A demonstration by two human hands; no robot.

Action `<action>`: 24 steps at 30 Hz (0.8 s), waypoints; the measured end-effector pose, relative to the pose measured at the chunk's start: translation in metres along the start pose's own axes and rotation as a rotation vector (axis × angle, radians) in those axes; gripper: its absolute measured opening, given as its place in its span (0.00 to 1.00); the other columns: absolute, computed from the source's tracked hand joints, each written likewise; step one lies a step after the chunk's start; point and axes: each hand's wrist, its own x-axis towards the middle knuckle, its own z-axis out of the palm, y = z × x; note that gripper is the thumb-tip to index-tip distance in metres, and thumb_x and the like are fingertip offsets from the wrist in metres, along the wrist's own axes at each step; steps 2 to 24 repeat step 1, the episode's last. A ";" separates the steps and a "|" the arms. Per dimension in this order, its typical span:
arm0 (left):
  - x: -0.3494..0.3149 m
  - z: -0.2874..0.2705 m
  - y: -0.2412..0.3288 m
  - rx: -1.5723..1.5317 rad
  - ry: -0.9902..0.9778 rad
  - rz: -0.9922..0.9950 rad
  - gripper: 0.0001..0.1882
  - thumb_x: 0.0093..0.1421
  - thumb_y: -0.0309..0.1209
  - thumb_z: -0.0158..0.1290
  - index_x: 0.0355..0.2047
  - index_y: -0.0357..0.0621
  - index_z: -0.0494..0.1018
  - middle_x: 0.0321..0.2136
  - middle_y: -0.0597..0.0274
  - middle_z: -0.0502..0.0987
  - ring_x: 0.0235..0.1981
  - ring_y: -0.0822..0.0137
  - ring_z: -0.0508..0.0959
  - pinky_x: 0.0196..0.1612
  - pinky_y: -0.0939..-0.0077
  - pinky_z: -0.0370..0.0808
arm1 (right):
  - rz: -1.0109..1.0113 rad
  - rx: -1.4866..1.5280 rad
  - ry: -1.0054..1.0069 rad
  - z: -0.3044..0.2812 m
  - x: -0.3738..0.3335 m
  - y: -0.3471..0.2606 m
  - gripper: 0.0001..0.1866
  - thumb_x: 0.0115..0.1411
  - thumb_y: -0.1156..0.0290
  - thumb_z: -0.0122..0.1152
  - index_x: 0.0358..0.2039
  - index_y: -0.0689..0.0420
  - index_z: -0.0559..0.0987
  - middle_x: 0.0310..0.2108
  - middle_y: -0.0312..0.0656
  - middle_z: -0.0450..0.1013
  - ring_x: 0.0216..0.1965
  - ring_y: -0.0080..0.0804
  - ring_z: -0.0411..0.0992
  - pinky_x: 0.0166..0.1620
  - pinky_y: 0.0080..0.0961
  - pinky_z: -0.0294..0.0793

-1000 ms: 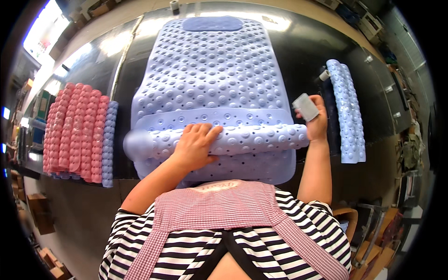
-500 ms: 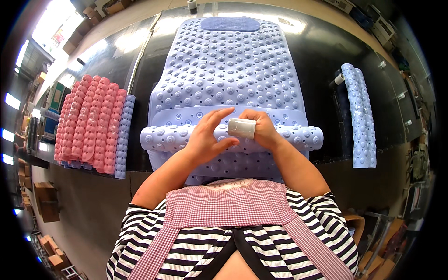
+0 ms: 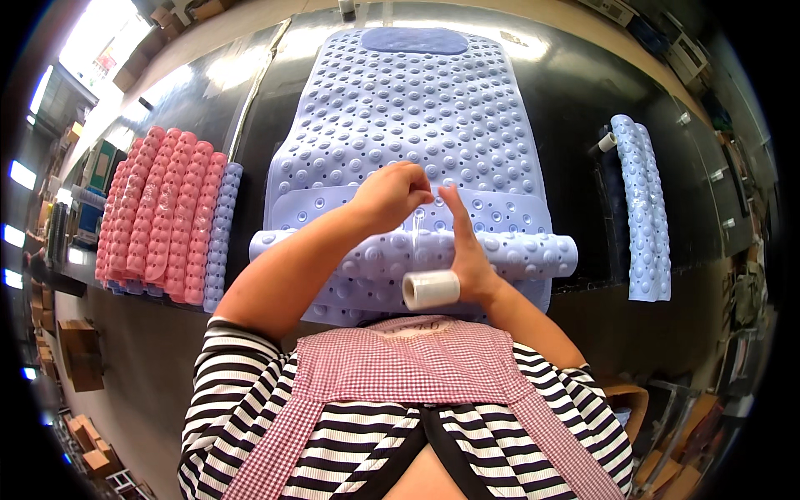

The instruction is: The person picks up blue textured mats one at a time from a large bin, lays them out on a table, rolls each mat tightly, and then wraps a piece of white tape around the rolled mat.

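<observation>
A light-blue bath mat (image 3: 408, 108) with raised round bumps lies lengthwise in front of me, its near part rolled into a tube (image 3: 533, 254). Over this tube my left hand (image 3: 393, 197) is closed in a pinch. A thin shiny strip of clear film (image 3: 417, 222) runs down from its fingertips across the rolled part. My right hand (image 3: 473, 262) is beside it, one finger stretched upward. A small roll of clear film (image 3: 432, 289) sits against the lower side of that hand, which holds it; the gripping fingers are partly hidden.
Several rolled pink mats (image 3: 171, 217) and a rolled blue one (image 3: 223, 237) lie at the left of the dark table (image 3: 575, 125). More rolled blue mats (image 3: 642, 208) lie at the right, with a small white roll (image 3: 607, 142) beside them. Cardboard boxes (image 3: 81, 354) stand on the floor.
My left hand has gone from spread fingers to a pinch, moving up and right. The film roll has come down toward me with my right hand, and a strip now shows across the tube.
</observation>
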 end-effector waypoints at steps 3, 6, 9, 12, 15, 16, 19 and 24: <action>0.008 0.003 -0.003 -0.002 -0.050 -0.073 0.07 0.60 0.30 0.61 0.33 0.39 0.78 0.39 0.53 0.79 0.38 0.54 0.81 0.43 0.61 0.75 | -0.016 -0.008 0.007 0.000 -0.010 -0.005 0.72 0.41 0.54 0.83 0.76 0.57 0.40 0.75 0.51 0.42 0.76 0.50 0.40 0.75 0.45 0.41; 0.008 0.003 -0.003 -0.002 -0.050 -0.073 0.07 0.60 0.30 0.61 0.33 0.39 0.78 0.39 0.53 0.79 0.38 0.54 0.81 0.43 0.61 0.75 | -0.016 -0.008 0.007 0.000 -0.010 -0.005 0.72 0.41 0.54 0.83 0.76 0.57 0.40 0.75 0.51 0.42 0.76 0.50 0.40 0.75 0.45 0.41; 0.008 0.003 -0.003 -0.002 -0.050 -0.073 0.07 0.60 0.30 0.61 0.33 0.39 0.78 0.39 0.53 0.79 0.38 0.54 0.81 0.43 0.61 0.75 | -0.016 -0.008 0.007 0.000 -0.010 -0.005 0.72 0.41 0.54 0.83 0.76 0.57 0.40 0.75 0.51 0.42 0.76 0.50 0.40 0.75 0.45 0.41; 0.008 0.003 -0.003 -0.002 -0.050 -0.073 0.07 0.60 0.30 0.61 0.33 0.39 0.78 0.39 0.53 0.79 0.38 0.54 0.81 0.43 0.61 0.75 | -0.016 -0.008 0.007 0.000 -0.010 -0.005 0.72 0.41 0.54 0.83 0.76 0.57 0.40 0.75 0.51 0.42 0.76 0.50 0.40 0.75 0.45 0.41; 0.008 0.003 -0.003 -0.002 -0.050 -0.073 0.07 0.60 0.30 0.61 0.33 0.39 0.78 0.39 0.53 0.79 0.38 0.54 0.81 0.43 0.61 0.75 | -0.016 -0.008 0.007 0.000 -0.010 -0.005 0.72 0.41 0.54 0.83 0.76 0.57 0.40 0.75 0.51 0.42 0.76 0.50 0.40 0.75 0.45 0.41; 0.008 0.003 -0.003 -0.002 -0.050 -0.073 0.07 0.60 0.30 0.61 0.33 0.39 0.78 0.39 0.53 0.79 0.38 0.54 0.81 0.43 0.61 0.75 | -0.016 -0.008 0.007 0.000 -0.010 -0.005 0.72 0.41 0.54 0.83 0.76 0.57 0.40 0.75 0.51 0.42 0.76 0.50 0.40 0.75 0.45 0.41; 0.008 0.003 -0.003 -0.002 -0.050 -0.073 0.07 0.60 0.30 0.61 0.33 0.39 0.78 0.39 0.53 0.79 0.38 0.54 0.81 0.43 0.61 0.75 | -0.016 -0.008 0.007 0.000 -0.010 -0.005 0.72 0.41 0.54 0.83 0.76 0.57 0.40 0.75 0.51 0.42 0.76 0.50 0.40 0.75 0.45 0.41; 0.008 0.003 -0.003 -0.002 -0.050 -0.073 0.07 0.60 0.30 0.61 0.33 0.39 0.78 0.39 0.53 0.79 0.38 0.54 0.81 0.43 0.61 0.75 | -0.016 -0.008 0.007 0.000 -0.010 -0.005 0.72 0.41 0.54 0.83 0.76 0.57 0.40 0.75 0.51 0.42 0.76 0.50 0.40 0.75 0.45 0.41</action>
